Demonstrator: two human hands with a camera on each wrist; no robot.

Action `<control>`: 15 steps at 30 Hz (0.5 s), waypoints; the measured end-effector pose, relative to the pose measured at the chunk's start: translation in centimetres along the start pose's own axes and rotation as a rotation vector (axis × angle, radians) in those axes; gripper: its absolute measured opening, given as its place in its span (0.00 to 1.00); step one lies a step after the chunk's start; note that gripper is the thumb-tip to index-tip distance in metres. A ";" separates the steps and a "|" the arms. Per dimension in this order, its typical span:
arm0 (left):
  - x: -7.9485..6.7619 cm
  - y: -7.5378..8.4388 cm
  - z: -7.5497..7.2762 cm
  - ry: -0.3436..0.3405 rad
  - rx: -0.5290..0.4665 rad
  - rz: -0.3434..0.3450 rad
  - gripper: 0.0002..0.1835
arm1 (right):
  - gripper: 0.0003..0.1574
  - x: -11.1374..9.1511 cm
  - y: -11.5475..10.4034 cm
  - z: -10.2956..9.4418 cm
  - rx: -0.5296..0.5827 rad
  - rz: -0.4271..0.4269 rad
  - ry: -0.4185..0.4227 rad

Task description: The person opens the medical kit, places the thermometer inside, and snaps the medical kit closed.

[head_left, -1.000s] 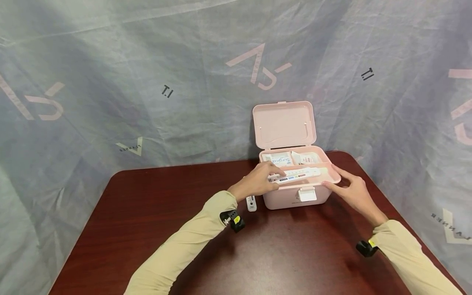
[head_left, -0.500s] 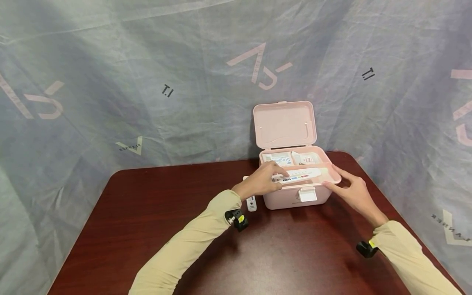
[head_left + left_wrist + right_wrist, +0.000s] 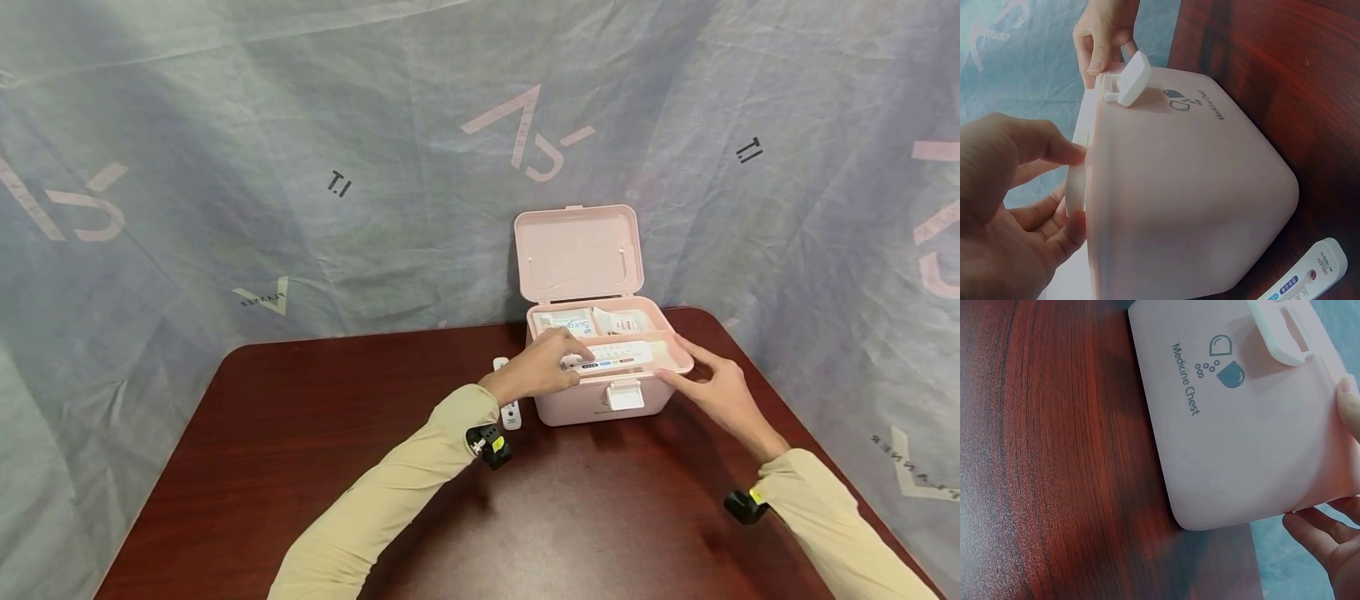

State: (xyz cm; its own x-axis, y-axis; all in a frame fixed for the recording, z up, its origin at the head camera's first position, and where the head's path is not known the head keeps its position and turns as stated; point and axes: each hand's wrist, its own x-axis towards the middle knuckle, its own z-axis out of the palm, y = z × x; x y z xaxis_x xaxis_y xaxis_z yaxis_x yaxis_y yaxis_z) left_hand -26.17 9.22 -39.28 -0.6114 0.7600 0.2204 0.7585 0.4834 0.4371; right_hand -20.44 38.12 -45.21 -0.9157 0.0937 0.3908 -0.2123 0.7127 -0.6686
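Observation:
A pale pink medicine chest (image 3: pixel 600 404) stands with its lid (image 3: pixel 577 254) raised. My left hand (image 3: pixel 534 364) is at the chest's left front. It pinches a long white strip (image 3: pixel 618 356) with coloured labels, lying in the front compartment. In the left wrist view, my thumb and fingers meet the strip's rounded end (image 3: pixel 1075 190) just at the chest's rim. With my right hand (image 3: pixel 716 390) I grip the chest's right front corner, thumb at the front rim and fingers along the side. The strip's left end is hidden by my left hand in the head view.
Another white strip (image 3: pixel 512 415) lies on the dark red table (image 3: pixel 337 417), left of the chest and partly behind my left wrist. The chest's rear compartments hold a white Surgical packet (image 3: pixel 566 323) and a small white packet (image 3: pixel 621 323). A grey cloth (image 3: pixel 375 167) hangs behind.
My left hand has shifted slightly to the right with its strip, and more of the strip on the table shows. The right hand has stayed on the chest's corner.

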 end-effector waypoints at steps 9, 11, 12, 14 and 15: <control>0.6 0.2 0.3 0.012 0.034 0.050 0.20 | 0.45 0.0 0.0 0.1 0.007 -0.008 0.010; 0.8 0.3 0.3 0.009 0.047 0.052 0.20 | 0.45 0.0 0.0 0.1 0.006 -0.012 0.009; 0.8 0.4 0.4 0.009 0.050 0.055 0.20 | 0.45 0.0 0.0 0.1 0.006 -0.012 0.009; 1.0 0.4 0.4 0.008 0.060 0.059 0.20 | 0.45 0.0 0.0 0.1 0.006 -0.021 0.009; 1.1 0.4 0.4 0.007 0.065 0.064 0.20 | 0.45 0.0 0.0 0.1 0.007 -0.022 0.008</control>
State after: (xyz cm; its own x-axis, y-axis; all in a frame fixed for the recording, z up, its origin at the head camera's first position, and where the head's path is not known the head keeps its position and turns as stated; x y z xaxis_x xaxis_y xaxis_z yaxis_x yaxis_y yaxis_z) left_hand -26.45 10.46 -39.20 -0.5625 0.7874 0.2521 0.8090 0.4613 0.3643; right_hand -20.46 38.04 -45.33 -0.9079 0.0839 0.4108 -0.2349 0.7097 -0.6642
